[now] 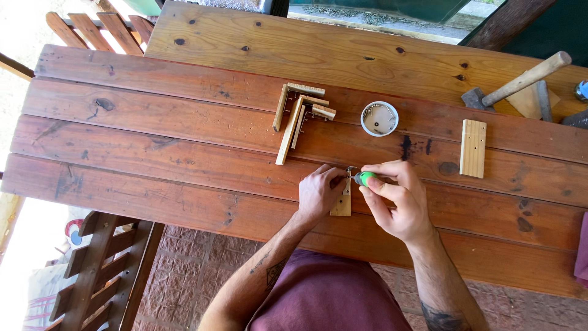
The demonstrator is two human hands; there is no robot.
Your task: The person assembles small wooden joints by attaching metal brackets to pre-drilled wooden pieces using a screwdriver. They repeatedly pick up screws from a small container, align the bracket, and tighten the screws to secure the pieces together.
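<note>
While the person sits at the near edge of the red-brown plank table [153, 165], work is confined to a small patch just inside that edge, right of centre. A wooden-handled hammer [520, 81] lies at the far right corner, well apart from the work. Toward the middle of the table rests a cluster of small nailed wood strips [299, 116], and just to its right a round white container [379, 118], apparently holding small fasteners, though the view is too coarse to confirm. A loose pale wood block [473, 148] lies flat toward the right edge.

The left hand [318, 193] is closed down on a small pale wood piece [342, 201], pinning it flat to the table near the near edge. The right hand [398, 199] is wrapped round a green-handled screwdriver [365, 178], its short shaft pointing left at a small metal fitting [351, 170] at the top of that piece.

Judgement: the step in hand is driving or seating a fastener through the fitting into the wood piece. The next move calls for steady downward hold from the left hand and the tool tip kept square in the fastener, since the piece is small and could pivot.
</note>
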